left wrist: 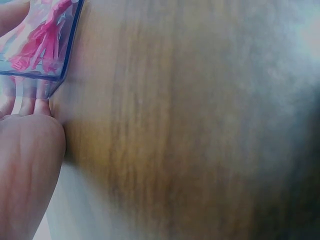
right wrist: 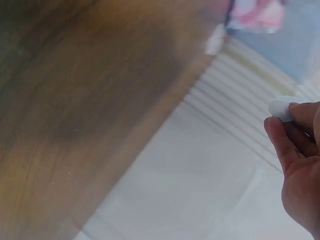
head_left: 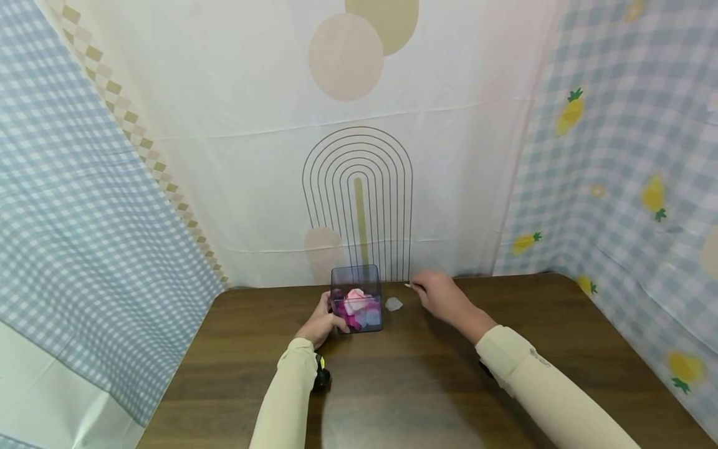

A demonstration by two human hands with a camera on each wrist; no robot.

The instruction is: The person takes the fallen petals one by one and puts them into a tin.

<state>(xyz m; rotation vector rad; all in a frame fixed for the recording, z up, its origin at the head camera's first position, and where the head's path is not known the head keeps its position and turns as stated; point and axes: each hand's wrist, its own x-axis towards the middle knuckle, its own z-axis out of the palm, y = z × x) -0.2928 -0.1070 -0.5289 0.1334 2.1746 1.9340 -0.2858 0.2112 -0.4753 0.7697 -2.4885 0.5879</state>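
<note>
My left hand [head_left: 318, 324] grips a clear bluish plastic box [head_left: 338, 282] by its left side, the thumb at the near corner. Inside lie crumpled pink, magenta and pale blue soft pieces [head_left: 359, 305]. In the left wrist view the fingers show through the clear wall of the box [left wrist: 61, 60]. To the right of the box my right hand [head_left: 443, 296] pinches a small white rounded piece [right wrist: 281, 108] between thumb and fingertips, held up off the table. A translucent whitish piece [head_left: 394, 304] lies on the table between the box and the right hand.
The brown wooden table [head_left: 392, 386] ends at a white patterned cloth [head_left: 269, 199] hanging behind it. Checked cloths hang on the left [head_left: 95, 206] and right [head_left: 611, 162]. The box stands near the table's back edge.
</note>
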